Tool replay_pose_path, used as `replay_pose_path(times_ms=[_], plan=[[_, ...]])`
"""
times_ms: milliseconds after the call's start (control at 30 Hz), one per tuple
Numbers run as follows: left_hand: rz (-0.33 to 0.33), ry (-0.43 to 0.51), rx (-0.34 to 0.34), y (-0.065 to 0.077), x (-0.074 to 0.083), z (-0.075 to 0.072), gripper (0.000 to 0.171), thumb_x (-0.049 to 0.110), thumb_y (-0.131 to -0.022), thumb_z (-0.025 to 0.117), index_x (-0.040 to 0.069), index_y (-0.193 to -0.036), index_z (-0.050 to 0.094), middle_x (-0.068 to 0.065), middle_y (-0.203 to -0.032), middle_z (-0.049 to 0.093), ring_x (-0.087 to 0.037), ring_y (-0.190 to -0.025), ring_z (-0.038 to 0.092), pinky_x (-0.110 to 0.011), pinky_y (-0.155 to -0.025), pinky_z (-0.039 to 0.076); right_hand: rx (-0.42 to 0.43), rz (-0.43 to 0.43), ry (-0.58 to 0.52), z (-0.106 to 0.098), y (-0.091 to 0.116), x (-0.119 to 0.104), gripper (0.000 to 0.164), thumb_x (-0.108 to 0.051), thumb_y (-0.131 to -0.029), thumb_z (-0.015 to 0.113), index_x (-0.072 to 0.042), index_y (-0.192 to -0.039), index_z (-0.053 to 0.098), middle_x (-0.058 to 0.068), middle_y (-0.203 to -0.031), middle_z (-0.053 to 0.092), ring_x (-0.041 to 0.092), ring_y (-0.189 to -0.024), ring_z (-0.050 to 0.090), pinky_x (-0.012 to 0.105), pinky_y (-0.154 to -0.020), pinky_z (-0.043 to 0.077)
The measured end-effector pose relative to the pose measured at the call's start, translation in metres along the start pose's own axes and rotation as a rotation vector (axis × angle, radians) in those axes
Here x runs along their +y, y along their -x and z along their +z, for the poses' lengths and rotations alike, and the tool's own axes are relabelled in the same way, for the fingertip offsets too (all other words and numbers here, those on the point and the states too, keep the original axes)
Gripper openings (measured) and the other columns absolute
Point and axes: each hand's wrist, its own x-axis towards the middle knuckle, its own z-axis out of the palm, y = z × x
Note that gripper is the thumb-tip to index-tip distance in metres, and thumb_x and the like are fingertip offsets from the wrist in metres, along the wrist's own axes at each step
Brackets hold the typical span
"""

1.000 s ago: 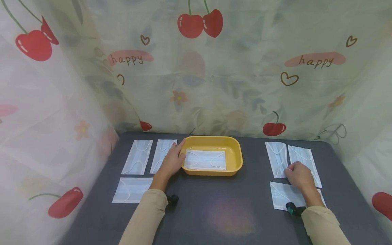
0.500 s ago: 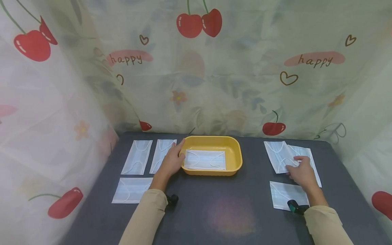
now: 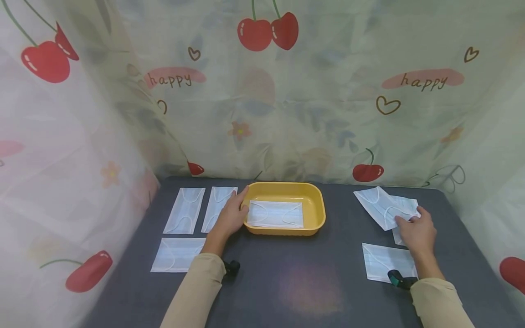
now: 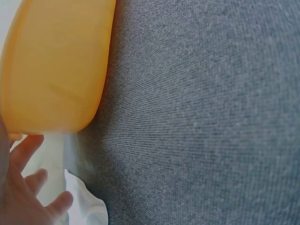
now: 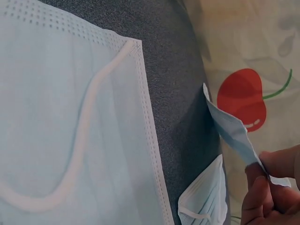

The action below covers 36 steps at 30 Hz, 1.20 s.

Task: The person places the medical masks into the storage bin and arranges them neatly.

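A yellow plastic tray [image 3: 313,214] stands at the back middle of the table with a pale blue face mask [image 3: 275,214] flat inside. My left hand [image 3: 229,214] holds the tray's left rim, thumb over the edge; in the left wrist view its other fingers spread beside the tray's end. On the right, my right hand [image 3: 418,232] pinches the edge of a face mask [image 5: 232,133] between thumb and fingers. That mask is tilted and lifted off the table, partly covering another mask [image 3: 398,238]. Nearer, a further mask [image 3: 387,262] lies flat below the right wrist.
Left of the tray, two masks lie upright side by side, an outer mask [image 3: 184,211] and an inner mask [image 3: 215,207]. A sideways mask [image 3: 176,255] lies in front of them, partly behind the left arm. Cherry-printed curtains [image 3: 262,114] enclose the dark grey table [image 3: 307,282].
My right hand has taken hold of the inner right-hand mask, raised it and shifted right, turning it over its neighbour. The left hand and tray have stayed put.
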Motion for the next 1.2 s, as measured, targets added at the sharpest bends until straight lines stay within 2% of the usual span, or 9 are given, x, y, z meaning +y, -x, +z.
replay_pose_path(times_ms=[167, 233, 400, 533, 633, 833, 933, 1067, 1200], plan=[[-0.001, -0.001, 0.004, 0.000, 0.000, 0.000, 0.065, 0.026, -0.101, 0.044, 0.040, -0.161, 0.024, -0.003, -0.170, 0.028, -0.028, -0.162, 0.012, -0.058, -0.128, 0.016, 0.033, -0.023, 0.026, -0.004, 0.003, 0.000, 0.067, -0.022, -0.100, 0.051, 0.012, -0.154, 0.029, 0.039, -0.141, 0.051, 0.058, -0.138, 0.042, 0.066, -0.113, 0.038], [0.002, -0.002, 0.006, 0.000, -0.001, 0.000, 0.064, 0.026, -0.101, 0.044, 0.040, -0.161, 0.025, -0.003, -0.170, 0.028, -0.028, -0.162, 0.012, -0.058, -0.128, 0.017, 0.039, -0.033, 0.056, -0.004, 0.003, 0.000, 0.057, -0.022, -0.101, 0.051, 0.014, -0.145, 0.044, 0.038, -0.136, 0.056, 0.058, -0.135, 0.044, 0.066, -0.111, 0.040], [-0.006, -0.007, 0.001, 0.000, -0.001, 0.000, 0.065, 0.026, -0.102, 0.044, 0.041, -0.161, 0.023, -0.003, -0.171, 0.027, -0.028, -0.162, 0.012, -0.059, -0.128, 0.016, 0.037, -0.063, 0.082, -0.002, 0.005, 0.002, 0.046, -0.020, -0.103, 0.050, 0.014, -0.134, 0.055, 0.039, -0.130, 0.059, 0.054, -0.122, 0.055, 0.062, -0.095, 0.050], [-0.016, -0.007, -0.003, -0.001, 0.000, 0.000, 0.065, 0.027, -0.102, 0.044, 0.043, -0.161, 0.022, -0.002, -0.171, 0.026, -0.028, -0.162, 0.011, -0.060, -0.127, 0.016, 0.046, -0.105, 0.078, -0.002, 0.005, 0.005, 0.043, -0.017, -0.102, 0.051, 0.012, -0.133, 0.056, 0.039, -0.130, 0.060, 0.053, -0.114, 0.062, 0.042, -0.072, 0.057], [-0.019, -0.004, -0.002, 0.000, 0.000, 0.000, 0.065, 0.027, -0.102, 0.045, 0.044, -0.161, 0.022, -0.002, -0.171, 0.026, -0.028, -0.162, 0.011, -0.060, -0.127, 0.016, 0.016, -0.103, 0.065, -0.003, 0.003, 0.006, 0.046, -0.018, -0.103, 0.048, 0.011, -0.138, 0.052, 0.040, -0.133, 0.058, 0.052, -0.112, 0.064, 0.026, -0.058, 0.049], [-0.029, -0.003, -0.008, 0.000, 0.000, 0.001, 0.064, 0.028, -0.103, 0.045, 0.045, -0.160, 0.022, -0.002, -0.171, 0.025, -0.027, -0.162, 0.010, -0.060, -0.127, 0.016, 0.003, -0.067, -0.033, -0.005, 0.004, 0.004, 0.052, -0.021, -0.106, 0.036, 0.007, -0.150, 0.038, 0.040, -0.140, 0.052, 0.052, -0.119, 0.059, 0.017, -0.053, 0.043], [-0.026, -0.004, -0.005, 0.001, 0.000, 0.000, 0.064, 0.028, -0.103, 0.045, 0.045, -0.160, 0.022, -0.001, -0.171, 0.026, -0.027, -0.162, 0.011, -0.060, -0.127, 0.016, 0.021, -0.089, -0.082, -0.006, 0.006, 0.001, 0.052, -0.022, -0.106, 0.034, 0.004, -0.151, 0.038, 0.040, -0.139, 0.054, 0.050, -0.112, 0.063, 0.012, -0.049, 0.044], [-0.009, -0.006, 0.002, 0.001, 0.000, 0.000, 0.064, 0.027, -0.102, 0.044, 0.041, -0.161, 0.024, -0.002, -0.170, 0.027, -0.028, -0.162, 0.012, -0.060, -0.127, 0.016, 0.042, -0.113, -0.131, -0.008, 0.005, -0.002, 0.052, -0.024, -0.106, 0.036, 0.002, -0.151, 0.039, 0.038, -0.135, 0.058, 0.021, -0.079, 0.068, 0.011, -0.047, 0.048], [0.001, -0.009, 0.007, 0.000, 0.000, -0.001, 0.064, 0.027, -0.102, 0.044, 0.040, -0.162, 0.024, -0.003, -0.170, 0.027, -0.029, -0.162, 0.012, -0.060, -0.127, 0.016, 0.044, -0.112, -0.176, -0.010, 0.005, -0.005, 0.052, -0.026, -0.106, 0.040, 0.000, -0.152, 0.039, 0.035, -0.135, 0.060, -0.009, -0.061, 0.052, 0.013, -0.049, 0.051]])
